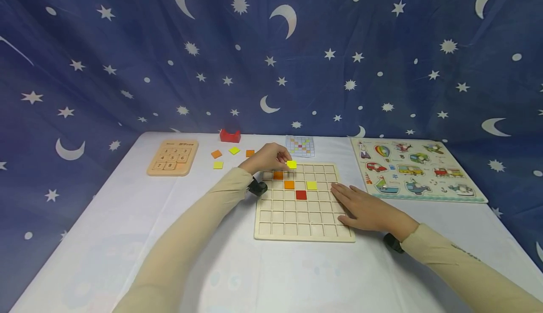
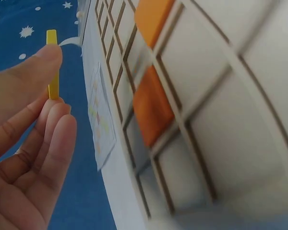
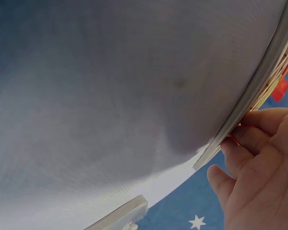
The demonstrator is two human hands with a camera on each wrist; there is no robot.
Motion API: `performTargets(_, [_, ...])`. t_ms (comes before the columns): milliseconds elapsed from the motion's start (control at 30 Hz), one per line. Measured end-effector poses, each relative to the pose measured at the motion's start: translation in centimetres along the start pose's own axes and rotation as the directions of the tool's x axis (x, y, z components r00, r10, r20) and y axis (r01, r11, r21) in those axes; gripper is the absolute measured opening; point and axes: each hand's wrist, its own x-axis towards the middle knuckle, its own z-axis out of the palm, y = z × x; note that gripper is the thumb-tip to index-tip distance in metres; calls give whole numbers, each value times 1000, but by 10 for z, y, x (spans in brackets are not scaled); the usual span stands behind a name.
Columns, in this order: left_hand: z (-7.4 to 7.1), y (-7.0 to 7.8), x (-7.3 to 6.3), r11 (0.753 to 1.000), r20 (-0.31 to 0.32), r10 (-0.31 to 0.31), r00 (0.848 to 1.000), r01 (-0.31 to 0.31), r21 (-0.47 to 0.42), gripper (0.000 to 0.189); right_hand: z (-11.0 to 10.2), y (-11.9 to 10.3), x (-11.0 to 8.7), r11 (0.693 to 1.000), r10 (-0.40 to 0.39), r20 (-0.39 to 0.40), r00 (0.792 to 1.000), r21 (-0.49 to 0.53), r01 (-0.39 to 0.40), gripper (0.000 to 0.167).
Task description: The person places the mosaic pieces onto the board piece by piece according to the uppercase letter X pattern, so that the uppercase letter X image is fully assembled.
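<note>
My left hand (image 1: pixel 268 158) pinches a yellow square tile (image 1: pixel 292 164) between thumb and fingers, above the far edge of a wooden grid board (image 1: pixel 277 216). In the left wrist view the yellow tile (image 2: pixel 53 86) stands edge-on, with the other fingers curled loosely below the thumb. Two orange tiles (image 1: pixel 289 185), a red tile (image 1: pixel 301 194) and another yellow tile (image 1: pixel 311 185) lie in the board's cells. My right hand (image 1: pixel 366 209) rests with extended fingers on the board's right edge; its fingers (image 3: pixel 259 120) meet that edge in the right wrist view.
A printed grid card (image 1: pixel 300 146) lies behind the board. Several loose orange and yellow tiles (image 1: pixel 218 165) lie to the left, near a red holder (image 1: pixel 230 137). A wooden number puzzle (image 1: pixel 173 157) is farther left; a vehicle picture puzzle (image 1: pixel 399 181) lies at right.
</note>
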Motion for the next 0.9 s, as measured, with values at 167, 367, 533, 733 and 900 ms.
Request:
performTargets(167, [11, 6, 12, 1000, 20, 20, 1000, -20, -18, 21, 0, 0, 0, 1000, 12, 10, 1000, -1, -12, 73])
performTargets(367, [24, 10, 26, 1000, 48, 15, 999, -14, -26, 21, 1, 1, 1, 1000, 18, 15, 1000, -3, -18, 73])
performTargets(533, [33, 15, 33, 1000, 75, -2, 997, 3, -21, 20, 1, 1, 1, 1000, 8, 6, 1000, -15, -8, 73])
performTargets(733, [42, 22, 40, 1000, 88, -23, 996, 24, -9, 20, 0, 1, 1, 1000, -1, 0, 1000, -16, 1, 72])
performTargets(900, [49, 29, 44, 1000, 97, -29, 995, 29, -2, 19, 0, 0, 1, 1000, 6, 4, 1000, -10, -5, 73])
